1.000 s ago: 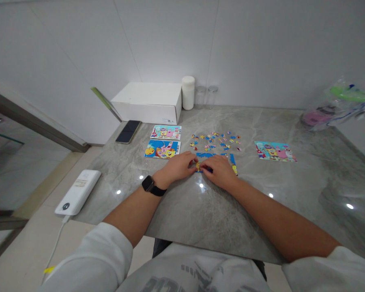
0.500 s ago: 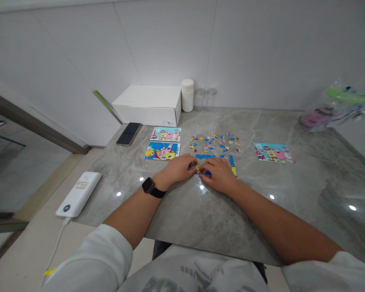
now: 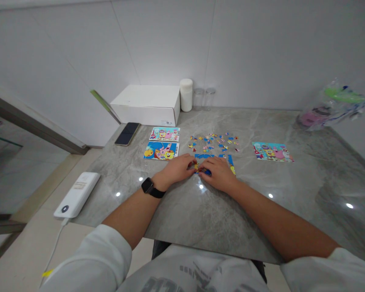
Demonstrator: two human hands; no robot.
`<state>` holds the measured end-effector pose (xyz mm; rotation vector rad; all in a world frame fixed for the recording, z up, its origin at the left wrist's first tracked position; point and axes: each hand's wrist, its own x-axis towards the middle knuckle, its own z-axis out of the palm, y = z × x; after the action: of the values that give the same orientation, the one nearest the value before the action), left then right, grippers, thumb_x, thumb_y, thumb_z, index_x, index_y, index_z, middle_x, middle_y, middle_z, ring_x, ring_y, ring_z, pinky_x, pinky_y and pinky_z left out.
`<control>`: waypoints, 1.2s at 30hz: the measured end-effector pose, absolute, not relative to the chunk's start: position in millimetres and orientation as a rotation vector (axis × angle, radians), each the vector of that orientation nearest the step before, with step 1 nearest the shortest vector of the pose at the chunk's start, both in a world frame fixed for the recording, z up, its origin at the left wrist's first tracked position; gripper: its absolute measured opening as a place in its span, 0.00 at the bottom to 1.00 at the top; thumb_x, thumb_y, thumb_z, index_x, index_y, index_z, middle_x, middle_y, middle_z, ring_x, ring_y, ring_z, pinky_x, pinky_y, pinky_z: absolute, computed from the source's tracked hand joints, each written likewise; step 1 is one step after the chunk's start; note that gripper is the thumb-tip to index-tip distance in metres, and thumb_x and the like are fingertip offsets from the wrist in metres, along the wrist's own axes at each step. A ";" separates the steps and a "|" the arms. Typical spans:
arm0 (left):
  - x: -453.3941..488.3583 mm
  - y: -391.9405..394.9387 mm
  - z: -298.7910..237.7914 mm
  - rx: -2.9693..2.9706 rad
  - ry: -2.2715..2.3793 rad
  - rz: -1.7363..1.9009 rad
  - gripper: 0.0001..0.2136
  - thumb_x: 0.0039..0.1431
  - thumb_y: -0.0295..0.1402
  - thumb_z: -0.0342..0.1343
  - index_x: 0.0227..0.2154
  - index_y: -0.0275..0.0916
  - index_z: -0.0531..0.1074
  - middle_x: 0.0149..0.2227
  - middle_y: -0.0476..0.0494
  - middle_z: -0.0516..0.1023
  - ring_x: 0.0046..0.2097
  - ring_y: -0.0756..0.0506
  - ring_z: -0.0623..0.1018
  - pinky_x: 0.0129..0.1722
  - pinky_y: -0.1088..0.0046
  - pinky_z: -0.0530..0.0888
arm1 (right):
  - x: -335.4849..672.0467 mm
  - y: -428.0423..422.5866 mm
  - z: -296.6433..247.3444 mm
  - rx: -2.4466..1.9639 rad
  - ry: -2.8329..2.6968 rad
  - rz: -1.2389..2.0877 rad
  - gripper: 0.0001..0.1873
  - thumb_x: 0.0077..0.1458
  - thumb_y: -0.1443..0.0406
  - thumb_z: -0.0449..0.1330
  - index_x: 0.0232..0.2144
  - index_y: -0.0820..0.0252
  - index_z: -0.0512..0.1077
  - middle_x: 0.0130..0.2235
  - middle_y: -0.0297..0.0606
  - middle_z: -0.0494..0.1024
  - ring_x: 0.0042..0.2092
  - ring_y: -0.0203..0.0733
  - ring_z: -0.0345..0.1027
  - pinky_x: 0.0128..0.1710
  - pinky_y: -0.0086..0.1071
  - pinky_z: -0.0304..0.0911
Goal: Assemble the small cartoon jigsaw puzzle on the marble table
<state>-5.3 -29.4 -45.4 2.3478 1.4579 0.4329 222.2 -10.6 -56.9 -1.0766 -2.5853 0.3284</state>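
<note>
A partly assembled jigsaw puzzle [image 3: 231, 161], blue with yellow parts, lies flat on the grey table under my hands. My left hand [image 3: 180, 167], with a black watch on its wrist, has its thumb and fingers closed at the puzzle's left edge. Curled over the lower left part is my right hand [image 3: 218, 172], its fingertips closed on a puzzle piece that they mostly hide. The fingertips of both hands nearly meet. Behind the puzzle, several loose puzzle pieces [image 3: 213, 142] are scattered.
Picture cards lie at left, a light blue one [image 3: 165, 134] behind a darker blue one [image 3: 161, 151]; another card [image 3: 273, 152] is at right. Farther back are a phone [image 3: 127, 134], white box [image 3: 146, 101], white bottle [image 3: 186, 95], clear jars and a plastic bag [image 3: 328, 107]. A power bank [image 3: 77, 194] sits front left.
The view has shifted very slightly. My right fingertips have moved a little at the puzzle's lower left part; my left hand stays at its edge.
</note>
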 end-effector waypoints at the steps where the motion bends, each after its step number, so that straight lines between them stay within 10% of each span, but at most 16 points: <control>1: -5.1 -29.7 -44.0 2.346 1.453 0.432 0.11 0.64 0.33 0.61 0.48 0.40 0.78 0.43 0.42 0.80 0.43 0.42 0.79 0.45 0.65 0.76 | 223.6 -9.7 -53.5 -1.096 -2.577 0.330 0.08 0.63 0.61 0.66 0.44 0.53 0.80 0.47 0.41 0.83 0.51 0.52 0.73 0.52 0.45 0.58; 12: -13.3 -24.9 -38.1 2.418 1.216 0.549 0.15 0.63 0.30 0.63 0.52 0.44 0.79 0.56 0.40 0.79 0.60 0.39 0.77 0.63 0.59 0.73 | 242.4 -2.9 -27.0 -1.306 -2.714 0.242 0.11 0.61 0.61 0.68 0.46 0.54 0.81 0.47 0.45 0.84 0.50 0.55 0.75 0.50 0.44 0.60; 36: -8.6 -26.1 -45.0 2.484 1.165 0.504 0.06 0.65 0.32 0.63 0.43 0.43 0.83 0.53 0.41 0.81 0.55 0.40 0.79 0.58 0.63 0.75 | 231.1 -5.0 -35.5 -1.250 -2.753 0.394 0.07 0.62 0.62 0.66 0.43 0.55 0.80 0.46 0.41 0.83 0.52 0.50 0.74 0.52 0.41 0.59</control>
<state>-8.6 -26.1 -45.0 2.4836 1.1648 0.5038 231.1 -5.0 -35.5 -1.2502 -2.7529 0.3944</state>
